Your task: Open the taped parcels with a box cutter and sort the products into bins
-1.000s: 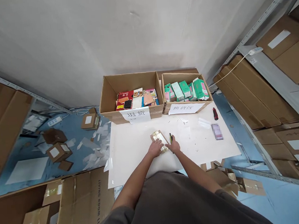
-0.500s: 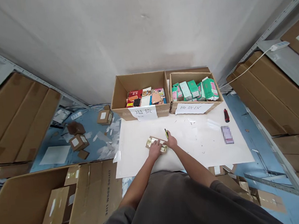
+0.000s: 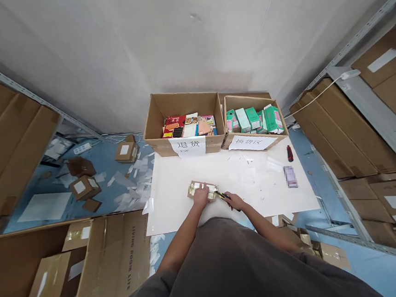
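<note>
A small taped cardboard box (image 3: 192,189) lies on the white table top in front of me, with a pale label and shiny tape on its upper face. Gripping it from above, my left hand (image 3: 201,196) presses it down on the table. My right hand (image 3: 235,201) is closed round a black and yellow utility knife (image 3: 224,195). The knife's tip points left and meets the box's right end; whether the blade is in the tape cannot be made out.
At the table's back stand an open carton of books (image 3: 152,146) and an open carton of green boxes (image 3: 280,136), both with paper signs. A red and black cutter (image 3: 290,153) and a blurred purple item (image 3: 290,177) lie to the right. A large carton (image 3: 123,247) stands at lower left.
My right hand has drawn back from the box and turned the knife, so its tip now points left at the box's right end. My left hand stays on the box.
</note>
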`<act>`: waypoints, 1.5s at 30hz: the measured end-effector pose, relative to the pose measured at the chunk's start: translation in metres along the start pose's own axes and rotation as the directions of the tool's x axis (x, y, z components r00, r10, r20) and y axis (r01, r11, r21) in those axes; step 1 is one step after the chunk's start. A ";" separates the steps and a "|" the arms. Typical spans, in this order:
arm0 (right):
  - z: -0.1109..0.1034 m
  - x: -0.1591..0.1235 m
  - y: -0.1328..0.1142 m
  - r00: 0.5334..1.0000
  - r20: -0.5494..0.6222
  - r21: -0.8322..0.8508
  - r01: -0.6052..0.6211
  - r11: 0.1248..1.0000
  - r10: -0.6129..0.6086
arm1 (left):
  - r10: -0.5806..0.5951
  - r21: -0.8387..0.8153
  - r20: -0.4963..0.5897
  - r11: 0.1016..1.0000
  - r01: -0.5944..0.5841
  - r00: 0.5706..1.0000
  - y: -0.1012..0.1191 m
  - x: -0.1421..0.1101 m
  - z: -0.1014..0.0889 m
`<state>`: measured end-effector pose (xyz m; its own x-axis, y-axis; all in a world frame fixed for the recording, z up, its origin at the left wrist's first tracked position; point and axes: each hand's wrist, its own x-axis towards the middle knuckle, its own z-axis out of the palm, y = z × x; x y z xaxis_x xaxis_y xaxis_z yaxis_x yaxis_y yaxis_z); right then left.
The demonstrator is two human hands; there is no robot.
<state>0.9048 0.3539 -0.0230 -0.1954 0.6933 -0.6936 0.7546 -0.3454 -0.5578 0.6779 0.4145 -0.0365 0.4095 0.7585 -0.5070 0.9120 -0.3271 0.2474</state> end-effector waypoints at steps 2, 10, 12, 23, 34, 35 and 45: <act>0.003 -0.001 -0.001 0.999 -0.018 -0.097 -0.038 0.995 0.037 | 0.004 0.003 0.008 1.000 -0.004 1.000 0.000 0.001 0.000; -0.001 0.013 -0.013 0.989 -0.109 -0.302 -0.124 0.945 0.095 | -0.006 0.023 0.037 1.000 0.005 0.999 0.000 0.004 0.002; -0.002 0.012 -0.011 0.991 -0.097 -0.312 -0.122 0.942 0.096 | -0.004 0.021 0.036 1.000 0.003 0.999 -0.001 0.004 0.003; 0.023 -0.003 -0.011 0.985 -0.068 -0.124 -0.168 0.978 0.160 | 0.026 -0.001 0.005 1.000 -0.026 1.000 -0.005 0.001 0.007; 0.028 -0.022 -0.010 0.935 -0.252 0.050 -0.247 0.968 0.251 | -0.026 -0.031 -0.070 0.999 0.024 0.997 -0.051 0.023 0.001; 0.029 -0.021 -0.014 0.932 -0.274 0.025 -0.241 0.970 0.239 | -0.039 -0.034 -0.052 0.999 0.037 0.998 -0.053 0.026 0.004; 0.060 -0.023 -0.005 0.932 -0.359 -0.294 -0.162 0.942 0.049 | 0.165 -0.015 -0.350 0.983 -0.182 0.922 -0.071 0.022 0.035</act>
<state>0.8676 0.3015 -0.0316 0.0794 0.8565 -0.5100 0.9269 -0.2517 -0.2784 0.6229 0.4347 -0.0938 0.5205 0.8427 -0.1374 0.8221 -0.4511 0.3474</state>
